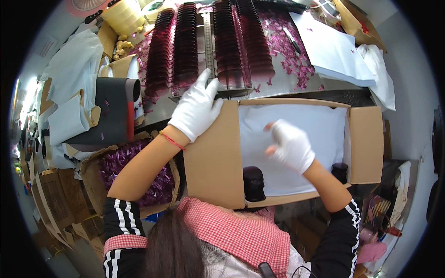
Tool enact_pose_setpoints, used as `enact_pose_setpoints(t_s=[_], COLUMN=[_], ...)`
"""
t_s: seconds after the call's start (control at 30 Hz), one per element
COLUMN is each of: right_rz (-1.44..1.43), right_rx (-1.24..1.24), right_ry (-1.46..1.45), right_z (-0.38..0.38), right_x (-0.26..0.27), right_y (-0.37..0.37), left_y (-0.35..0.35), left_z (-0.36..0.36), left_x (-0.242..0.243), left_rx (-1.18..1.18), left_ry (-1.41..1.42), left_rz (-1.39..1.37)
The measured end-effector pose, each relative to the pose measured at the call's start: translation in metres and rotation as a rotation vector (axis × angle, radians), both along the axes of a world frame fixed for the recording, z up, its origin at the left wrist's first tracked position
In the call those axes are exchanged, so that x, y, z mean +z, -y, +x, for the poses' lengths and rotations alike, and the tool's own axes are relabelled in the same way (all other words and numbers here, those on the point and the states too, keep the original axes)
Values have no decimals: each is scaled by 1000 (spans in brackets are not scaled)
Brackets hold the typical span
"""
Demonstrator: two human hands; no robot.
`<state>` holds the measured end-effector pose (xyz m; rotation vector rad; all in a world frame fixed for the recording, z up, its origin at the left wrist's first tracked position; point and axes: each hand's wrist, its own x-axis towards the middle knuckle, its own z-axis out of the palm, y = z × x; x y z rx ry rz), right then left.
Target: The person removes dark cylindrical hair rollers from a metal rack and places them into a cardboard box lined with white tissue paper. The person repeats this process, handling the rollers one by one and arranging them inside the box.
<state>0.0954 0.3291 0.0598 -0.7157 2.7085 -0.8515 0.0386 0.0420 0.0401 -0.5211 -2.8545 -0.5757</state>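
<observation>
Wearing a white glove, my left hand (199,106) reaches to the near end of the rows of dark purple translucent discs (186,45), fingers spread, beside the left flap of a cardboard box (213,156). Whether a fingertip touches the discs is unclear. My right hand (292,144), blurred, in a white glove with bare thumb and fingertip, hovers over the white sheet (299,180) lining the box, with nothing visible in it. Two stacks of black round pieces (253,184) stand at the box's near corners. A metal ruler (208,45) lies between the rows.
Small purple plastic pieces (292,66) litter the metal table around a pen (291,40). White sheets (333,52) lie at the right. A carton of purple pieces (156,191) stands left of the box. Tape rolls (123,17) are at the back left.
</observation>
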Motion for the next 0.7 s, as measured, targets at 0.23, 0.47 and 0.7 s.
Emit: enact_pose_setpoints(t_s=[0.23, 0.47, 0.7], right_rz=[-1191, -1308, -1064], right_rx=[-255, -110, -245], right_ry=[7, 154, -326], right_z=[-158, -212, -246], right_x=[-42, -35, -40], right_y=[38, 77, 96], left_y=[-19, -7, 22], left_z=[-20, -29, -43], left_x=[2, 13, 2], left_rx=[49, -46, -362], left_ry=[11, 252, 7], left_rz=[-105, -175, -220])
